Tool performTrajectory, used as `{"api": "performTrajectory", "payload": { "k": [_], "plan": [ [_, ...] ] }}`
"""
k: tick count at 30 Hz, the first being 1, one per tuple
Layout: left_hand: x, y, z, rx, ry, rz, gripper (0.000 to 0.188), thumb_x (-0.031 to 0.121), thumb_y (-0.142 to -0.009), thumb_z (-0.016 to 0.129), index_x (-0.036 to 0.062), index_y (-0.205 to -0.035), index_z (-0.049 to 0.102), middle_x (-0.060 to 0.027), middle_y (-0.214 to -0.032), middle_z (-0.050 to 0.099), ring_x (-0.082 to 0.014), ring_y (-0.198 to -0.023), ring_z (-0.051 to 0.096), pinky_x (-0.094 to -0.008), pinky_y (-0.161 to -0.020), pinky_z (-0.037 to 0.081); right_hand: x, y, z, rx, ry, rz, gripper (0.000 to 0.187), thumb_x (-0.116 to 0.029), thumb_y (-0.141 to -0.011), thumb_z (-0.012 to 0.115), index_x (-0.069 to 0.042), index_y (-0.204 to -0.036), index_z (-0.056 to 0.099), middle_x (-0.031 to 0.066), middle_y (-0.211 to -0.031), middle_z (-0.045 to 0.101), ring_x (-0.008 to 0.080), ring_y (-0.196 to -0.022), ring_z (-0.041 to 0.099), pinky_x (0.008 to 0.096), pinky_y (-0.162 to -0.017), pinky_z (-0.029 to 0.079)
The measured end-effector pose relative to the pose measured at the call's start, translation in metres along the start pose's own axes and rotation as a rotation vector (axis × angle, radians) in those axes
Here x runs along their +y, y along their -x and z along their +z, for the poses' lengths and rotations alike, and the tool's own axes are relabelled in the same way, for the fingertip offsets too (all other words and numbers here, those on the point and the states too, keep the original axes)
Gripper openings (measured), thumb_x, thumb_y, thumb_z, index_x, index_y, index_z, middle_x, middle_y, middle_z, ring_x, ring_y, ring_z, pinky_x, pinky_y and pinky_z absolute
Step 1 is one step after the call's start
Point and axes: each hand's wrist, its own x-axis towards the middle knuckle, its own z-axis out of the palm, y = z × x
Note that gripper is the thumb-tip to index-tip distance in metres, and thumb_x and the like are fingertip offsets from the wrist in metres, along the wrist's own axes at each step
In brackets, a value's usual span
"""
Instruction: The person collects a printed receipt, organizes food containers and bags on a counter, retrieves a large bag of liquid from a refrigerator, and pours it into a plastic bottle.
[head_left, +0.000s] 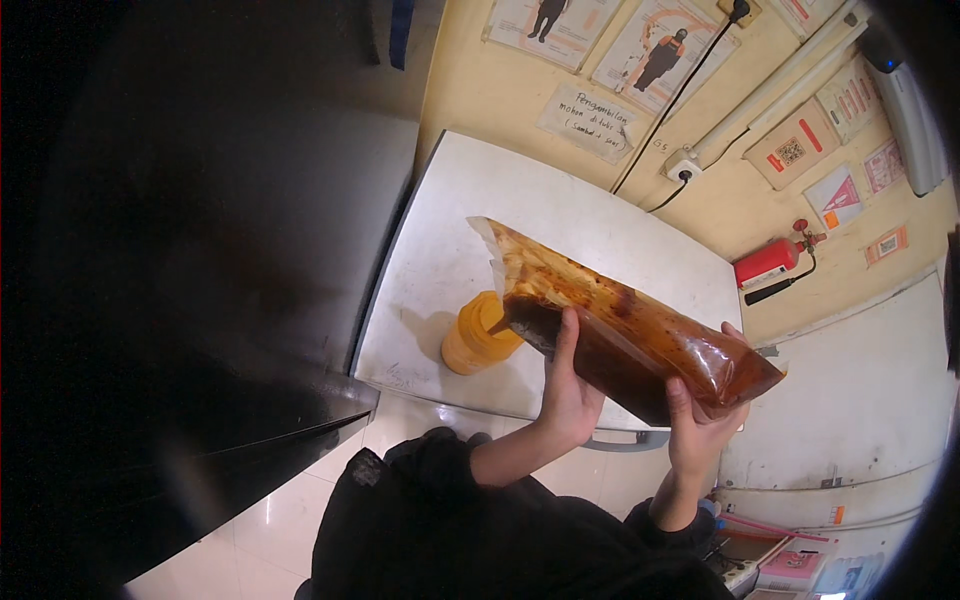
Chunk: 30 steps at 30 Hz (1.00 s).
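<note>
Lying nearest, pale floor tiles [262, 520] show to the left of the person's black garment [480, 545]. Farther in, the left hand [573, 400] grips the near side of a long clear bag [640, 325] about midway, thumb against its face and fingers mostly hidden. The right hand [698, 428] clasps the same bag toward its right end, thumb in front, a fingertip showing at the far edge. Filled with dark brown contents, the bag slants above the surface [560, 190], its left end just over a yellow container [470, 350], where a brown strand meets the container's upper part. Left of the surface stands a large dark panel [250, 200]. Beyond, a red fire extinguisher [765, 262] and posters [660, 50] are on the cream wall [460, 100].
</note>
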Motion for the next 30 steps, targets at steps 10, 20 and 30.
{"api": "performTrajectory", "payload": {
  "k": [10, 20, 30],
  "plan": [
    [0.001, -0.003, -0.001, -0.014, -0.013, 0.008, 0.065, 0.060, -0.086, 0.049, 0.0112, -0.129, 0.040, -0.0050, -0.123, 0.048, -0.0201, -0.118, 0.044, -0.0389, -0.099, 0.036, -0.001, -0.002, 0.001, -0.012, -0.018, 0.005, 0.066, -0.004, -0.069, 0.077, 0.007, -0.124, 0.041, 0.0157, -0.121, 0.048, 0.0201, -0.104, 0.054, 0.0308, -0.090, 0.047],
    [0.005, -0.002, -0.009, -0.065, 0.125, -0.042, 0.062, 0.046, -0.087, 0.057, 0.0097, -0.132, 0.036, -0.0034, -0.128, 0.045, -0.0164, -0.121, 0.040, -0.0340, -0.104, 0.032, 0.000, -0.003, 0.004, -0.034, 0.042, -0.029, 0.064, -0.001, -0.067, 0.076, 0.007, -0.121, 0.044, 0.0154, -0.118, 0.051, 0.0191, -0.101, 0.056, 0.0299, -0.088, 0.046],
    [0.003, -0.007, -0.009, -0.031, -0.009, 0.016, 0.069, 0.062, -0.086, 0.046, 0.0104, -0.131, 0.038, -0.0053, -0.125, 0.047, -0.0199, -0.119, 0.044, -0.0379, -0.101, 0.034, 0.008, -0.007, 0.009, -0.016, 0.093, -0.056, 0.062, 0.001, -0.063, 0.076, 0.004, -0.119, 0.050, 0.0095, -0.101, 0.055, 0.0124, -0.085, 0.053, 0.0247, -0.077, 0.044]
  ]
}}
